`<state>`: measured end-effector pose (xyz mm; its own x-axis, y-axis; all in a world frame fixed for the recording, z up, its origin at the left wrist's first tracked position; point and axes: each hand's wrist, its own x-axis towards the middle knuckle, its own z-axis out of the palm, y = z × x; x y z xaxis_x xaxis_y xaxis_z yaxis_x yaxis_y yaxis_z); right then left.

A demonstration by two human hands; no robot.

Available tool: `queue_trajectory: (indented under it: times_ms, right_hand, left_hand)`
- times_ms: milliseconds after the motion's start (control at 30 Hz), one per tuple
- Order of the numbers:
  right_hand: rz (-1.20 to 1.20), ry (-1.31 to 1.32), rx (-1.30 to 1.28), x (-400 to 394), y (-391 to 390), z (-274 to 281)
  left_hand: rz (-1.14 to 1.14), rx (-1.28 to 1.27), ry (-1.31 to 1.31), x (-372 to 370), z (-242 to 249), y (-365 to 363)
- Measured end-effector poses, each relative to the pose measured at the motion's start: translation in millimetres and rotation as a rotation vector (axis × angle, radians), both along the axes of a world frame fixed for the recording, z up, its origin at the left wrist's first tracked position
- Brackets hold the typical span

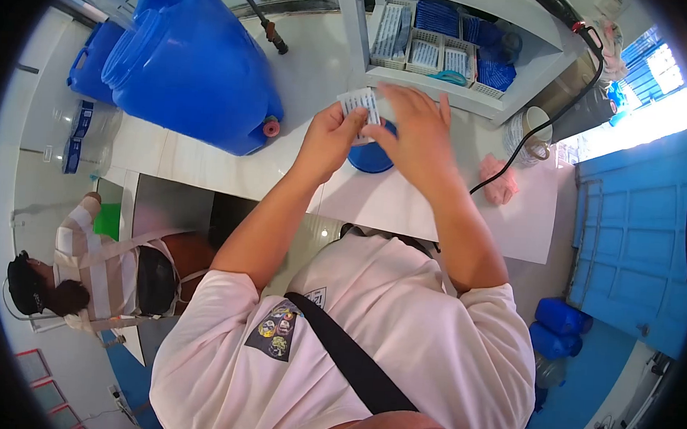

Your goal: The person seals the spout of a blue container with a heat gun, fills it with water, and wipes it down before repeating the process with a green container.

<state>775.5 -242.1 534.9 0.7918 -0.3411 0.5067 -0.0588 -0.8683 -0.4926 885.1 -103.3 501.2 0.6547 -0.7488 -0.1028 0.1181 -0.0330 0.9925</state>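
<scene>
Pinched between the thumb and fingers of my left hand (pixel 328 143) is a small white sheet with rows of dark print (pixel 361 104), which looks like a sheet of labels. Close on its right is my right hand (pixel 417 133), fingers stretched and apart from the thumb, the fingertips a little blurred. The right thumb overlaps the sheet's lower edge; whether it touches cannot be seen. Under both hands a round blue lid or container top (pixel 371 159) sits on the white counter (pixel 284 173), partly covered by the hands and sheet.
A large blue jug (pixel 204 70) stands left. At the back, a white shelf (pixel 509 103) holds baskets (pixel 426 53) of printed sheets and blue items. A black hose (pixel 550 139), pink plastic bag (pixel 500 179) and white mug (pixel 535 123) are right. Another person (pixel 111 273) sits lower left.
</scene>
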Motion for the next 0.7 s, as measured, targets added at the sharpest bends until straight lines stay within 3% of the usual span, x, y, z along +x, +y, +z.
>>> queue_trajectory:
  times_ms: [33,100,200,267,300,400,433,467,500,600,667,700]
  right_hand:
    - [0.004,-0.001,0.002,-4,-4,-2]
    - [0.110,0.174,0.707,-10,-17,-4]
    - [0.236,0.061,0.858,-9,-25,-23]
    - [0.146,0.068,0.828,-15,-29,-18]
    - [0.062,0.076,0.801,-18,-30,-14]
    - [0.218,0.004,0.663,-24,-36,-34]
    - [0.213,0.002,0.660,-25,-36,-37]
    - [0.320,0.005,0.929,-25,-33,-37]
    - [0.428,0.008,1.198,-23,-30,-39]
    - [0.311,0.076,1.179,-11,-28,-50]
    - [0.338,0.151,1.097,-5,-22,-47]
    - [0.358,0.232,1.027,-5,-17,-43]
  left_hand:
    - [0.028,0.018,-0.024,-3,1,-2]
    - [0.051,0.033,-0.052,-11,12,-7]
    - [0.036,0.172,-0.015,-26,18,-10]
    - [-0.032,-0.102,0.297,-26,12,-9]
    - [-0.045,-0.101,0.295,-27,9,-9]
    - [0.060,-0.102,0.154,-23,-9,-8]
    - [0.095,-0.205,-0.059,-20,-21,-9]
    - [0.131,-0.309,-0.272,-19,-20,-11]
    - [0.126,-0.314,-0.272,-21,-19,-10]
    - [0.163,-0.188,-0.210,-29,-10,1]
    - [0.254,0.019,0.359,-26,-4,9]
    - [0.244,0.007,0.451,-22,-9,14]
